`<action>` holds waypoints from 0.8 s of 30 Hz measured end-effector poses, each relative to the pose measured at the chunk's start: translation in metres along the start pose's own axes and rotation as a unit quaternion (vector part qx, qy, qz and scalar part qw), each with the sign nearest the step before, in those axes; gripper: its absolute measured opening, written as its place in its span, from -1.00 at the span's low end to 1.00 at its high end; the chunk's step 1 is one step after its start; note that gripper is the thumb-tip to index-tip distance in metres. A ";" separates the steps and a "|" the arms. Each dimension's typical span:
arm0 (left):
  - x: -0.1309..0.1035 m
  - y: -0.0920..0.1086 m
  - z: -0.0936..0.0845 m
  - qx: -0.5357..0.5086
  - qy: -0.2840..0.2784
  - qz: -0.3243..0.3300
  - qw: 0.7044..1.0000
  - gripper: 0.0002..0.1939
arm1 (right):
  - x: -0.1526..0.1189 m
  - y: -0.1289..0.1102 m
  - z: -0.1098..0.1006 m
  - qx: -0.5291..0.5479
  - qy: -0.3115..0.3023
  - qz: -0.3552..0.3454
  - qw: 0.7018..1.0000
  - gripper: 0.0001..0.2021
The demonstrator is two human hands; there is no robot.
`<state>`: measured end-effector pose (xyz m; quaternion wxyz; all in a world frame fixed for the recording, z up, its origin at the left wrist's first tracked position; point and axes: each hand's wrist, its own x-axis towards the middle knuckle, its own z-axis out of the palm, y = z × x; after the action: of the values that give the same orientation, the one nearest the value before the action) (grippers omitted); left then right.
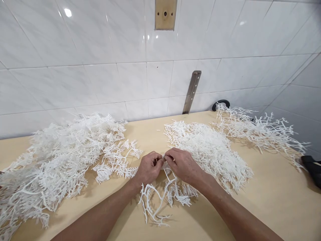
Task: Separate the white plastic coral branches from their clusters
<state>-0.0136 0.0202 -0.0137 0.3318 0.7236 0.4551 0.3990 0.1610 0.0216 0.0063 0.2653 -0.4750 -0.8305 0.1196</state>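
My left hand [149, 166] and my right hand [185, 164] meet at the middle of the table, thumbs and fingertips pinched together. Between them they hold a white plastic branch [168, 183], forked like coral. Its bare, curved stems hang toward me below my hands, and its upper end is mostly hidden by my fingers. Finer white sprigs [184, 197] lie under my right wrist. Just left of my left hand is a loose cluster of white twigs [117, 159]. A dense heap of small white sprigs [205, 147] lies beyond my right hand.
A large pile of white branches [67, 154] covers the table's left side. Bare, spiky branches [258, 129] stand at the back right, near a black ring-shaped object [221, 104]. A metal bracket [192, 91] leans at the tiled wall. Something black [312, 170] sits at the right edge.
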 end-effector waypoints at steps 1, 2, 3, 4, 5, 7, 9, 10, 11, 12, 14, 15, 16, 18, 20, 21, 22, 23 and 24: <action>0.000 0.000 0.000 0.003 0.001 0.002 1.000 -0.78 | 0.000 -0.001 0.000 0.002 0.002 0.001 1.000 -0.74; 0.000 0.000 0.000 0.007 -0.001 0.004 1.000 -0.79 | 0.000 -0.001 0.000 0.010 0.000 0.006 1.000 -0.75; 0.000 0.000 0.000 0.011 -0.004 0.006 1.000 -0.79 | 0.000 -0.002 0.000 0.022 -0.002 0.015 1.000 -0.76; 0.000 0.000 0.000 0.015 -0.007 0.008 1.000 -0.80 | 0.000 -0.002 -0.001 0.037 -0.005 0.025 0.999 -0.78; 0.000 0.000 0.000 0.020 -0.009 0.011 1.000 -0.81 | 0.000 -0.002 -0.001 0.050 -0.007 0.035 0.998 -0.80; 0.000 0.000 0.000 0.028 -0.008 0.016 0.999 -0.82 | 0.001 -0.001 -0.001 0.060 -0.006 0.044 0.997 -0.81; -0.001 0.000 0.000 0.033 -0.005 0.018 0.999 -0.82 | 0.001 0.000 0.000 0.050 -0.002 0.035 0.998 -0.80; -0.001 0.001 0.000 0.035 -0.005 0.019 0.999 -0.81 | 0.001 0.000 0.000 0.043 0.000 0.028 0.999 -0.79; -0.001 0.001 0.001 0.037 -0.004 0.019 0.999 -0.81 | 0.000 0.000 0.000 0.037 0.001 0.022 0.999 -0.79; -0.001 0.001 0.001 0.040 -0.003 0.018 0.999 -0.81 | 0.000 -0.001 0.001 0.030 0.000 0.019 0.999 -0.79; -0.001 0.001 0.002 0.044 -0.004 0.016 0.999 -0.81 | -0.001 -0.001 0.002 0.014 -0.004 0.018 1.000 -0.79; -0.001 0.001 0.002 0.044 -0.005 0.013 0.999 -0.81 | -0.002 -0.001 0.003 0.005 -0.006 0.017 1.000 -0.80; -0.002 0.002 0.002 0.042 -0.005 0.010 0.999 -0.81 | -0.002 -0.001 0.005 -0.005 -0.007 0.015 1.000 -0.80; -0.002 0.002 0.001 0.037 -0.007 0.006 0.999 -0.80 | -0.003 0.001 0.009 -0.024 -0.003 0.003 1.000 -0.81; -0.001 0.002 0.000 0.026 -0.007 0.003 1.000 -0.78 | -0.003 0.003 0.013 -0.046 0.005 -0.017 0.999 -0.82; 0.000 0.002 -0.001 0.019 -0.007 -0.001 1.000 -0.77 | -0.002 0.003 0.016 -0.057 0.010 -0.025 0.998 -0.83; 0.001 0.001 -0.002 0.010 -0.005 -0.007 1.000 -0.76 | -0.001 0.003 0.017 -0.066 0.017 -0.029 0.997 -0.83; 0.002 0.001 -0.002 0.000 -0.004 -0.015 1.000 -0.76 | 0.000 0.002 0.019 -0.073 0.023 -0.027 0.997 -0.83; 0.003 0.000 -0.003 -0.012 -0.002 -0.024 1.000 -0.75 | 0.001 0.001 0.020 -0.074 0.028 -0.019 0.997 -0.83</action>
<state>-0.0151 0.0235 -0.0116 0.3503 0.7093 0.4671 0.3951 0.1501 0.0237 -0.0103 0.2545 -0.4807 -0.8382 0.0398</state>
